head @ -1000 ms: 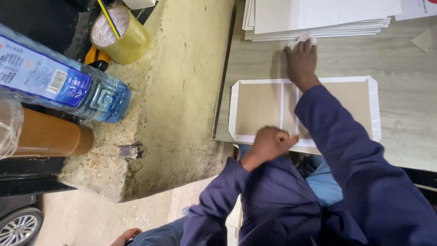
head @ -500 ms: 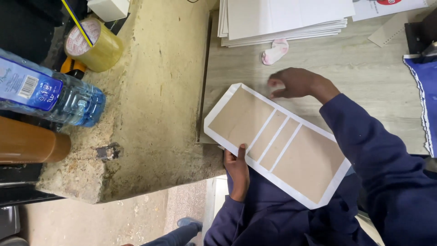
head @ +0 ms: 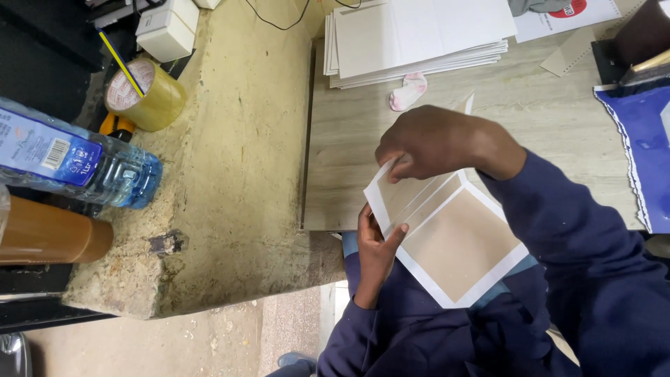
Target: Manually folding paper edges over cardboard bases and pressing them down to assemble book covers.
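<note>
A flat cardboard panel point(head: 460, 244) with a brown face, white borders and scored lines is tilted over the near edge of the wooden table point(head: 349, 139). My left hand point(head: 377, 248) grips its lower left edge from underneath, thumb on top. My right hand point(head: 440, 142) pinches the upper left flap and bends it over. Both arms wear dark blue sleeves.
A stack of white-grey boards point(head: 419, 38) lies at the table's far side, a small pink-white scrap point(head: 408, 91) before it. Left, on a rough concrete ledge point(head: 237, 174): a water bottle point(head: 77, 164), a tape roll point(head: 143, 94), a brown cylinder point(head: 49, 234). A blue sheet point(head: 645, 153) lies right.
The panel was lifted off the table and swung toward me. My right hand moved from the table to the panel's upper flap and bends it; my left hand stays under the lower edge.
</note>
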